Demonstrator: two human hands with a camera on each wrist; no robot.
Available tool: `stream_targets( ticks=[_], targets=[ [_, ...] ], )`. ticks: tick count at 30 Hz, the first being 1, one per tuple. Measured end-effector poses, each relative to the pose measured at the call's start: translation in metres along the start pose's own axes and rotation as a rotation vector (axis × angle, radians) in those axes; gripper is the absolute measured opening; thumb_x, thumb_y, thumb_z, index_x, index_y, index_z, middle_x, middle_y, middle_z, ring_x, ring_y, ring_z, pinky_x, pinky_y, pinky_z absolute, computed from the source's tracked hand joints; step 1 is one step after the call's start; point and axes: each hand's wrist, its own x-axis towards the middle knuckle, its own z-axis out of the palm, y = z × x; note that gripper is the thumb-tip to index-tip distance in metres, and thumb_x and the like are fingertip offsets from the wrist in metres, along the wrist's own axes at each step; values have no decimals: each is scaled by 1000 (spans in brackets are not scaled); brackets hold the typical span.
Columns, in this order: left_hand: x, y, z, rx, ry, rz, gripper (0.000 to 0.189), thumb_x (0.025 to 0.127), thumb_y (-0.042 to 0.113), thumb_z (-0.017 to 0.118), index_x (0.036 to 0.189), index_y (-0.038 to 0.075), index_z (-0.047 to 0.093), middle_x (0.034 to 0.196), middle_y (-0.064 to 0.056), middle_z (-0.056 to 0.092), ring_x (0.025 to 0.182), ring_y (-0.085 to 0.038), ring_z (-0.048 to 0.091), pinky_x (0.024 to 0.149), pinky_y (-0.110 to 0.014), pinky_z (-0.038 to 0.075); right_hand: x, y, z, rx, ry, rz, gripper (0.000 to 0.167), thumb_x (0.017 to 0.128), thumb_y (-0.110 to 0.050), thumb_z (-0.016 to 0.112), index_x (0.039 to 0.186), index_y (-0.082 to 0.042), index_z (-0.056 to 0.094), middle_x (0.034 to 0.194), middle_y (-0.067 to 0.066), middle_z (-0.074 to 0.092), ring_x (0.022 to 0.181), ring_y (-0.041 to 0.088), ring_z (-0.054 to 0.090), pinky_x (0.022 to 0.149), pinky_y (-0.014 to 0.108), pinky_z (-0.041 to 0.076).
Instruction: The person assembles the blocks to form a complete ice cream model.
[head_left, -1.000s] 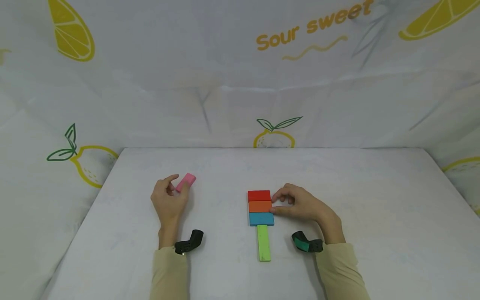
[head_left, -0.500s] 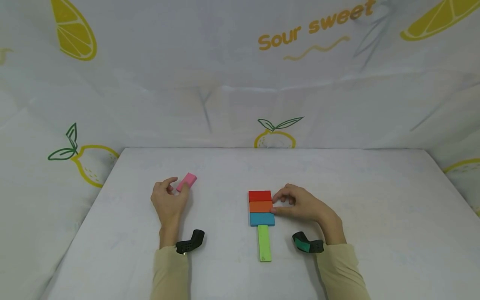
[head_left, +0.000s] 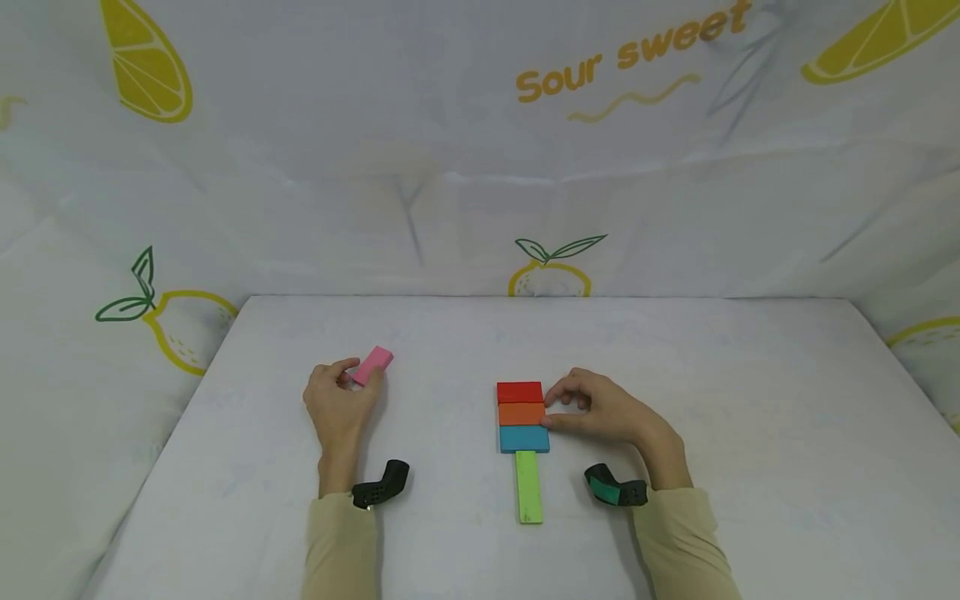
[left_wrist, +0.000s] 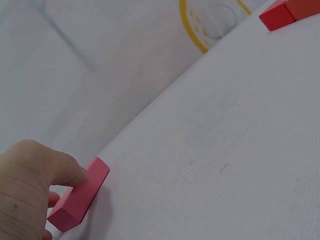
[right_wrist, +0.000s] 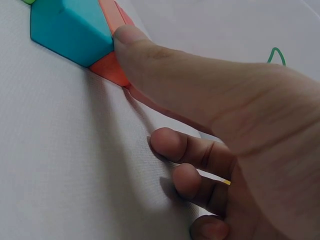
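Note:
In the head view my left hand [head_left: 341, 408] pinches a pink block [head_left: 372, 365] at the left of the table, thumb on one side and a finger on the other. The left wrist view shows the thumb [left_wrist: 70, 172] laid on the pink block's face. My right hand [head_left: 607, 408] touches the right ends of a row of blocks with thumb and fingertip. In that row lie a red block [head_left: 519, 392], an orange block [head_left: 521, 413] and a blue block [head_left: 524, 438], side by side. A light green block [head_left: 528, 487] extends lengthwise from the blue one toward me.
The white table [head_left: 712, 358] meets a white cloth backdrop [head_left: 337, 208] printed with lemons at its far edge. A black wrist device [head_left: 381, 485] sits at the left wrist, and another black-and-green device [head_left: 615, 486] at the right wrist.
The left finger and thumb have closed in on the pink block, which stays in nearly the same place. The right hand and the row of blocks have not moved.

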Motion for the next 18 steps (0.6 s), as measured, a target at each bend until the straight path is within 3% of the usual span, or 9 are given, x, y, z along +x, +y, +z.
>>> stream_targets(
  ticks=[12, 18],
  targets=[
    [0, 2, -1, 47, -28, -15, 36, 76, 18, 80, 103, -5, 77, 84, -19, 61, 79, -29, 53, 75, -35, 36, 0, 1, 0, -4, 4, 2, 29, 86, -33, 81, 107, -15, 71, 99, 1, 63, 95, 17, 50, 80, 24, 44],
    [-1, 4, -1, 64, -28, -27, 36, 76, 20, 84, 102, -4, 77, 76, -18, 61, 72, -25, 50, 70, -31, 34, 1, 2, 0, -8, 3, 1, 28, 86, -32, 81, 107, -16, 71, 98, 0, 63, 95, 17, 51, 80, 24, 45]
  ],
)
